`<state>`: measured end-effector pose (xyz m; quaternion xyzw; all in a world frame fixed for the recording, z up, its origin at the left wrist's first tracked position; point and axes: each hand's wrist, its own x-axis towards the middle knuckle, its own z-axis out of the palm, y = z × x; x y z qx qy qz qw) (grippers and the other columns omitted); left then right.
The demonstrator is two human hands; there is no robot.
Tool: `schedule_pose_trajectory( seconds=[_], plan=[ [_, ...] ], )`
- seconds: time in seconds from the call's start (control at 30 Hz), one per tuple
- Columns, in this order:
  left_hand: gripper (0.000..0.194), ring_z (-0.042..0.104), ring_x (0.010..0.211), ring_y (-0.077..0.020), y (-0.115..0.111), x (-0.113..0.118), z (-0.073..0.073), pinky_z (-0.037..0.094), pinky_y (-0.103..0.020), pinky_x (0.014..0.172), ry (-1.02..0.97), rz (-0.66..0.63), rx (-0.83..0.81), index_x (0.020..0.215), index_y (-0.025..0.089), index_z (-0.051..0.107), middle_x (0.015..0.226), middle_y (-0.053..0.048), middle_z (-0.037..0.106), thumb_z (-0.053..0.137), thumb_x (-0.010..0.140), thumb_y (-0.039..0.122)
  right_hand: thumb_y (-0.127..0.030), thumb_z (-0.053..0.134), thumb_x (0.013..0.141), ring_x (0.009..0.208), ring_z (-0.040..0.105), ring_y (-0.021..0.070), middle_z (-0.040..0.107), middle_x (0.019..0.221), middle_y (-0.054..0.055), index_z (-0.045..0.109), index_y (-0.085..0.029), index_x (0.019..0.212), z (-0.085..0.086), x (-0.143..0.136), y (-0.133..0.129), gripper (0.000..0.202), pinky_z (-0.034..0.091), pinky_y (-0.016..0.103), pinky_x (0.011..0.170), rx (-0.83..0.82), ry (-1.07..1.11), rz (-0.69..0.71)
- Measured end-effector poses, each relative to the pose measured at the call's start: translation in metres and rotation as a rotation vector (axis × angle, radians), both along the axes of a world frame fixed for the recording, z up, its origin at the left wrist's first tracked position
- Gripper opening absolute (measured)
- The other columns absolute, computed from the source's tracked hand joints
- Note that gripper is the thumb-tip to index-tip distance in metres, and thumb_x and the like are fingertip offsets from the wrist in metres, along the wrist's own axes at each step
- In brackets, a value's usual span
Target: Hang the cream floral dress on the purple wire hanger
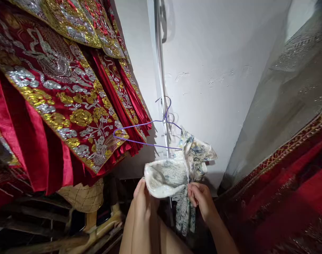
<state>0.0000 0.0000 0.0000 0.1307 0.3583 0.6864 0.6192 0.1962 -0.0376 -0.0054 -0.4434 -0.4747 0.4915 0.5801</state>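
Against a white plastered wall, scuffed and slightly pitted, we see a thin metal rail running up the corner. From it hangs a purple wire hanger, bent out of true, its hook caught at the rail. A pale cloth, soft and crumpled with a faded blue-grey and ochre print, is draped over the hanger's right end and falls in loose folds below it.

Our left hand pinches the cloth's lower left edge between thumb and fingers, closed on the fabric. Our right hand grips the bunched cloth near its middle, fingers curled tight around it. Both forearms rise from the bottom of the view, close together.

To the left hang heavy red robes, satin and pleated, thick with gold and silver embroidery in floral and scrolling shapes, their hems almost touching the hanger. To the right, a clear plastic cover lies over another red garment with a gold patterned border. Below the robes sits a woven straw hat, and under it dark wooden pieces we cannot make out clearly.
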Motion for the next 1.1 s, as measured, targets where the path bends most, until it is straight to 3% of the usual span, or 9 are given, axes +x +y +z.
schedule_pose_trajectory(
  seconds=[0.17, 0.3, 0.47, 0.63, 0.73, 0.83, 0.93, 1.0, 1.1],
  plan=[
    [0.038, 0.070, 0.084, -0.0198, -0.042, 0.008, 0.010, 0.055, -0.031, 0.083, 0.076, 0.023, 0.121, 0.091, 0.018, 0.067, 0.090, -0.004, 0.072, 0.086, 0.067, 0.040, -0.044, 0.057, 0.084, 0.034, 0.032, 0.0088, 0.042, 0.037, -0.004, 0.054, -0.020, 0.049, -0.005, 0.011, -0.006, 0.042, 0.022, 0.027, 0.044, -0.213, -0.301, 0.436],
    [0.028, 0.067, 0.082, -0.0166, -0.068, 0.023, 0.031, 0.053, -0.028, 0.086, 0.301, -0.114, 0.263, 0.093, 0.021, 0.068, 0.089, -0.003, 0.070, 0.075, 0.082, 0.045, -0.056, 0.065, 0.082, 0.059, 0.054, 0.0160, 0.063, 0.064, 0.003, 0.068, -0.017, 0.073, -0.011, -0.006, -0.009, 0.040, 0.038, 0.027, 0.056, -0.192, -0.167, 0.311],
    [0.052, 0.051, 0.134, -0.0277, -0.089, 0.034, 0.052, 0.038, -0.036, 0.114, 0.714, -0.417, 0.369, 0.139, 0.027, 0.059, 0.138, -0.009, 0.062, 0.067, 0.090, 0.041, -0.072, 0.055, 0.083, 0.102, 0.062, 0.0286, 0.071, 0.107, 0.009, 0.072, -0.022, 0.107, 0.001, -0.023, -0.013, 0.057, 0.046, 0.040, 0.090, -0.216, 0.288, 0.316],
    [0.067, 0.046, 0.140, -0.0286, -0.098, 0.016, 0.058, 0.034, -0.042, 0.119, 1.020, -0.444, 0.373, 0.157, 0.031, 0.035, 0.138, -0.007, 0.062, 0.058, 0.095, 0.040, -0.072, 0.053, 0.084, 0.104, 0.061, 0.0311, 0.071, 0.106, 0.010, 0.069, -0.022, 0.117, 0.031, -0.017, -0.012, 0.062, 0.046, 0.042, 0.091, -0.141, 0.266, 0.542],
    [0.068, 0.049, 0.137, -0.0290, -0.098, -0.003, 0.063, 0.038, -0.042, 0.116, 1.208, -0.431, 0.387, 0.158, 0.031, 0.031, 0.142, -0.008, 0.060, 0.055, 0.095, 0.041, -0.046, 0.078, 0.076, 0.086, 0.060, 0.0227, 0.070, 0.093, 0.005, 0.069, -0.018, 0.110, 0.050, -0.014, -0.003, 0.044, 0.047, 0.031, 0.077, -0.069, -0.051, 0.641],
    [0.072, 0.045, 0.140, -0.0291, -0.088, -0.021, 0.066, 0.036, -0.043, 0.116, 1.412, -0.362, 0.354, 0.159, 0.032, 0.026, 0.152, -0.008, 0.050, 0.056, 0.094, 0.042, -0.024, 0.072, 0.077, 0.066, 0.050, 0.0133, 0.060, 0.071, -0.002, 0.068, -0.015, 0.082, 0.074, -0.010, 0.007, 0.012, 0.038, 0.023, 0.060, -0.004, -0.323, 0.661],
    [0.066, 0.043, 0.141, -0.0287, -0.070, -0.029, 0.065, 0.034, -0.041, 0.117, 1.511, -0.379, 0.406, 0.153, 0.032, 0.041, 0.155, -0.007, 0.046, 0.061, 0.091, 0.045, -0.011, 0.060, 0.073, 0.060, 0.045, 0.0103, 0.055, 0.063, -0.003, 0.063, -0.015, 0.069, 0.106, -0.003, 0.015, 0.007, 0.034, 0.022, 0.056, 0.089, -0.420, 0.696],
    [0.049, 0.055, 0.127, -0.0279, -0.057, -0.029, 0.064, 0.042, -0.036, 0.108, 1.474, -0.522, 0.429, 0.134, 0.026, 0.062, 0.139, -0.007, 0.061, 0.059, 0.091, 0.050, -0.010, 0.057, 0.072, 0.059, 0.050, 0.0112, 0.059, 0.065, -0.002, 0.066, -0.015, 0.071, 0.128, 0.002, 0.023, 0.011, 0.036, 0.022, 0.055, 0.138, -0.424, 0.695],
    [0.048, 0.064, 0.093, -0.0231, -0.042, -0.032, 0.065, 0.050, -0.028, 0.081, 1.457, -0.716, 0.370, 0.093, 0.016, 0.072, 0.096, -0.004, 0.072, 0.051, 0.092, 0.059, -0.011, 0.058, 0.070, 0.071, 0.062, 0.0161, 0.070, 0.078, 0.002, 0.072, -0.017, 0.081, 0.150, 0.009, 0.050, 0.019, 0.045, 0.024, 0.063, 0.356, -0.419, 0.387]
  ],
)
